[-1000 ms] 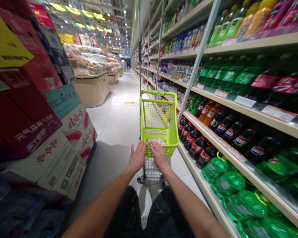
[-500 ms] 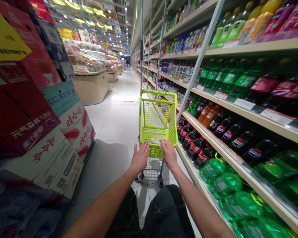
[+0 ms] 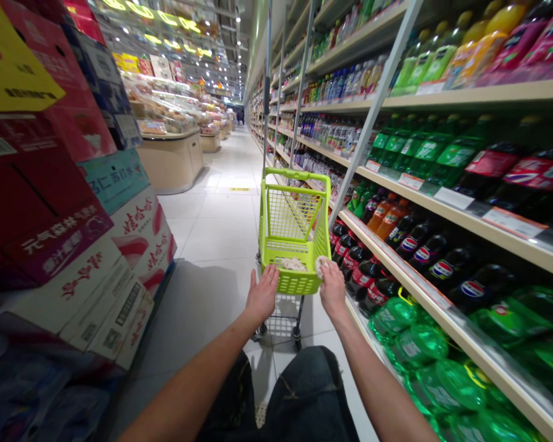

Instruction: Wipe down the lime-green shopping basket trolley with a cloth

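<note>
A lime-green shopping cart stands upright in front of my knees. My left hand rests at the near left corner of its basket, fingers stretched out and holding nothing. At the near right corner my right hand closes on a crumpled whitish cloth, pressed against the basket's rim. Another whitish crumpled thing lies inside the basket; whether it is a second cloth I cannot tell. The cart's green handle is at its far end, away from me.
Shelves of drink bottles line the right side, close to the cart. Large green bottles lie on the bottom level. Stacked drink cartons rise on the left. A tiled aisle runs ahead past display counters.
My right hand has moved right, with the cloth, from the basket's near edge to its right corner. The whitish thing inside now shows more. My left hand stays nearly in place.
</note>
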Demonstrator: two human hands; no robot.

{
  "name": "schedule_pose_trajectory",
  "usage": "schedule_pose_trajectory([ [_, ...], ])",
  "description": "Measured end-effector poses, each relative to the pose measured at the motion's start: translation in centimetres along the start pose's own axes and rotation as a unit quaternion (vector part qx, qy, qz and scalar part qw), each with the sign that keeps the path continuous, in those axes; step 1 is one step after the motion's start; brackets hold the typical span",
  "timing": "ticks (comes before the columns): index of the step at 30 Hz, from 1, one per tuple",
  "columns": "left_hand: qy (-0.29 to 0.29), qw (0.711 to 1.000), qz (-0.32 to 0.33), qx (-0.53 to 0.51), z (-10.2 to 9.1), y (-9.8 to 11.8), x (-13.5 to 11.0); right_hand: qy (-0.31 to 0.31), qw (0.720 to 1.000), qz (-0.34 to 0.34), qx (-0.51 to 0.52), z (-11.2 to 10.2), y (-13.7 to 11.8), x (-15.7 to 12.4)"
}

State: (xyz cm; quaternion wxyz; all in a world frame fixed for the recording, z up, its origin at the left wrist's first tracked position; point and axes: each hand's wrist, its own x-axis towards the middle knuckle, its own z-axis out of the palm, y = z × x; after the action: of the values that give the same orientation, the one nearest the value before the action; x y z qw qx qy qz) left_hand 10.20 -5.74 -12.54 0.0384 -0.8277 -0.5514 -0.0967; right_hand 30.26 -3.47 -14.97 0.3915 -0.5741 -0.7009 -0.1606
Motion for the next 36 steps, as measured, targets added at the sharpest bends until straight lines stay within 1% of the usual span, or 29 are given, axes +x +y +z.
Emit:
schedule_pose_trajectory([
  [2,-0.002,1.0,0.0,-0.002,-0.1,0.2,0.0,0.007,1.0,0.016,-0.008,0.0,0.1,0.0],
  [3,-0.004,1.0,-0.002,-0.003,-0.1,0.3,0.1,-0.003,1.0,0.005,-0.003,0.3,-0.5,-0.1],
  [6,-0.004,1.0,-0.005,0.0,-0.3,0.4,0.1,-0.051,0.996,-0.063,0.029,1.6,-3.3,-0.3],
  [7,-0.002,1.0,-0.004,0.001,-0.3,0.3,0.1,-0.063,0.994,-0.078,0.037,1.7,-3.8,-0.3],
  [9,0.002,1.0,0.0,0.001,-0.3,0.1,0.1,-0.071,0.994,-0.072,0.038,1.4,-3.3,-0.2],
  [12,0.004,1.0,0.002,-0.006,-0.2,0.0,0.0,-0.038,0.999,0.004,0.012,0.2,-0.9,0.0],
  [14,0.004,1.0,0.003,-0.011,-0.2,0.2,0.0,-0.02,0.999,0.034,0.003,0.0,-0.5,-0.1],
  [15,0.003,1.0,0.003,-0.012,-0.2,0.3,0.0,-0.023,0.999,0.028,0.005,0.2,-1.0,-0.2],
  [18,0.002,1.0,0.003,-0.008,-0.3,0.4,0.0,-0.062,0.997,-0.043,0.033,1.5,-3.8,-0.5],
  [20,0.003,1.0,0.004,-0.005,-0.3,0.2,0.0,-0.08,0.993,-0.075,0.047,1.8,-4.8,-0.5],
  [22,0.007,1.0,0.008,-0.005,-0.2,0.0,0.0,-0.076,0.994,-0.058,0.044,1.2,-4.0,-0.2],
  [24,0.01,1.0,0.013,-0.007,-0.1,-0.1,0.0,-0.052,0.998,-0.005,0.027,0.4,-2.2,0.2],
  [26,0.012,1.0,0.015,-0.005,0.1,0.0,0.1,-0.033,0.999,0.033,0.013,0.0,-1.3,0.3],
  [28,0.012,1.0,0.013,-0.003,0.1,0.1,0.1,-0.039,0.999,0.028,0.019,0.5,-2.0,0.2],
  [31,0.006,1.0,0.008,0.001,0.0,0.1,0.2,-0.079,0.995,-0.032,0.051,1.8,-4.5,0.1],
  [32,0.005,1.0,0.008,0.002,0.0,0.1,0.2,-0.09,0.993,-0.046,0.059,2.0,-5.0,0.2],
  [34,0.006,1.0,0.008,0.003,-0.1,-0.1,0.1,-0.096,0.993,-0.042,0.062,1.7,-4.6,0.5],
  [36,0.005,1.0,0.009,0.001,-0.1,-0.2,0.1,-0.074,0.996,0.0,0.045,1.0,-3.0,0.9],
])
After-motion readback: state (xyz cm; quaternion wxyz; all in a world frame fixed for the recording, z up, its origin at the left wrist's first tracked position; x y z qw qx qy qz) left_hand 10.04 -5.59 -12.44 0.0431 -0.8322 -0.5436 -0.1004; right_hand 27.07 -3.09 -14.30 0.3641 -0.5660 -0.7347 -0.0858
